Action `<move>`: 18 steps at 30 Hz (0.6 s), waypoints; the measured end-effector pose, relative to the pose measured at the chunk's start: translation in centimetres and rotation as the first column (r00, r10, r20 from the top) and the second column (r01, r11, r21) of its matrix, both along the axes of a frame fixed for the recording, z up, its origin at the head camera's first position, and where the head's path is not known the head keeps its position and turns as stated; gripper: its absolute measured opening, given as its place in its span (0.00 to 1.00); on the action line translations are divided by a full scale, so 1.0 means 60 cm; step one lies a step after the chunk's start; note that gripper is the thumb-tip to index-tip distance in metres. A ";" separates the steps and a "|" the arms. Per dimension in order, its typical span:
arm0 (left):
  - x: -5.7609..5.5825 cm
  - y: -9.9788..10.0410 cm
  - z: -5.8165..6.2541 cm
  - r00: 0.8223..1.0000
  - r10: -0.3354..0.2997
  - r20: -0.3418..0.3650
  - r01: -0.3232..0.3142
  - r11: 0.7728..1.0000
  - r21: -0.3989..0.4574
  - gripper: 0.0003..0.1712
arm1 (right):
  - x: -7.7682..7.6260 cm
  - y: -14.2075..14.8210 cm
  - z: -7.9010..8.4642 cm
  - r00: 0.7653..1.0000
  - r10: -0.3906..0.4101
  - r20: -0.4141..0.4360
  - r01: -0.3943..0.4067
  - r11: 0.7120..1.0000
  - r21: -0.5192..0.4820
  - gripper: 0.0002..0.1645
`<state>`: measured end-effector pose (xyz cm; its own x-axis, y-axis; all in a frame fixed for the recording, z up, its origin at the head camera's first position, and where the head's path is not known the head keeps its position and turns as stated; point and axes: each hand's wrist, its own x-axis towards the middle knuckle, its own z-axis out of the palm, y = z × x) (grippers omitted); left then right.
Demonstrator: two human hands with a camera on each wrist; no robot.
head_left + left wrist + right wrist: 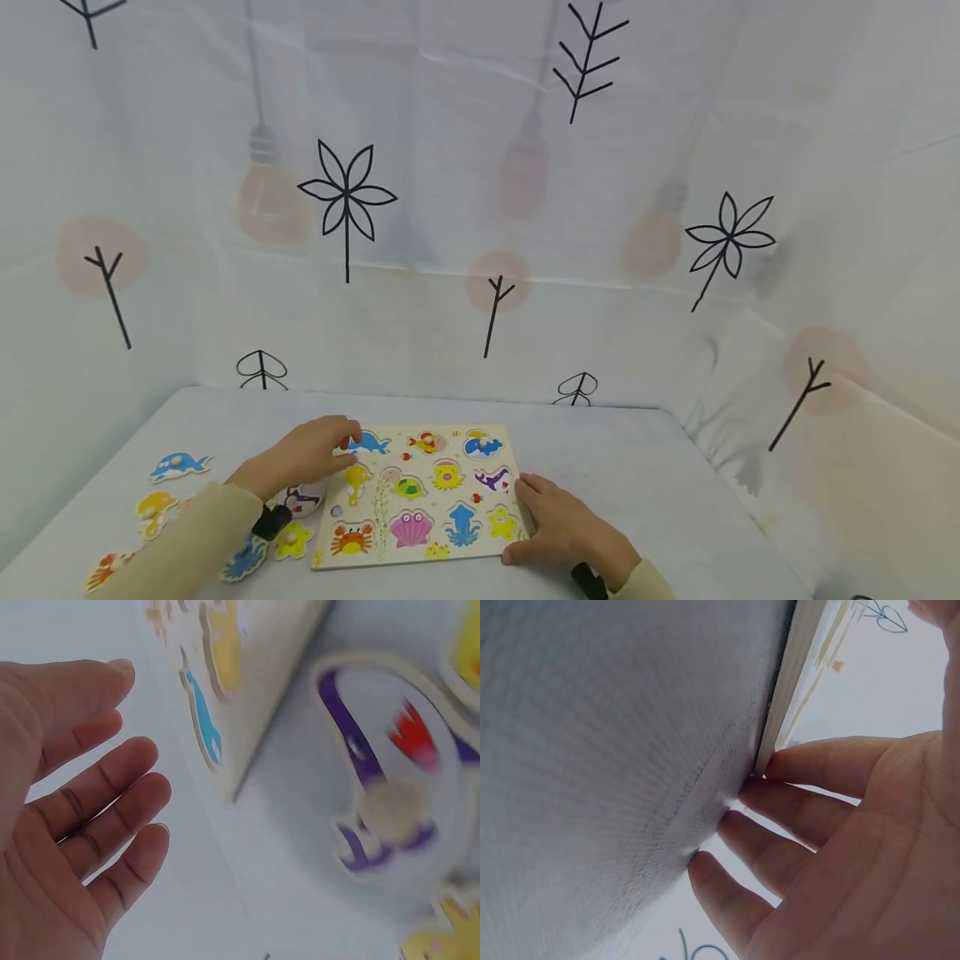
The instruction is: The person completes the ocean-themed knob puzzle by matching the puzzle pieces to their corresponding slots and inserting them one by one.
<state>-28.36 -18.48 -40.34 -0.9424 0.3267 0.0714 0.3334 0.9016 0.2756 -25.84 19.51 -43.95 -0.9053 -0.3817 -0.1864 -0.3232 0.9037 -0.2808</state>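
A wooden puzzle board [408, 557] with colourful sea-animal pictures lies on the white table. My left hand [303, 454] hovers by its far left corner, beside the blue whale picture [371, 442]. In the left wrist view that hand [90, 810] has relaxed, slightly bent fingers and nothing in them. A purple-and-white whale piece [394, 806] with a round knob lies near the board's left edge. My right hand [566, 521] rests against the board's right edge, thumb at the near corner. In the right wrist view its index finger [832, 761] touches the board's edge; the other fingertips meet the table.
Loose puzzle pieces lie left of the board: a blue whale [180, 467], a yellow piece [155, 508], an orange-red piece [108, 571], a blue piece [246, 560] and a yellow star [292, 540]. My left forearm partly covers this group. A patterned white cloth [450, 333] hangs behind the table.
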 end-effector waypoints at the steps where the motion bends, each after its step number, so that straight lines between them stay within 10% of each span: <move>1: 0.004 -0.008 0.001 1.000 0.007 -0.002 -0.007 1.000 -0.002 0.15 | 0.001 0.000 0.001 1.000 0.006 -0.010 -0.005 1.000 0.004 0.66; 18: 0.041 -0.134 -0.009 0.995 0.099 0.028 -0.098 0.994 -0.056 0.16 | 0.003 0.000 0.001 1.000 -0.006 -0.008 0.006 1.000 0.027 0.67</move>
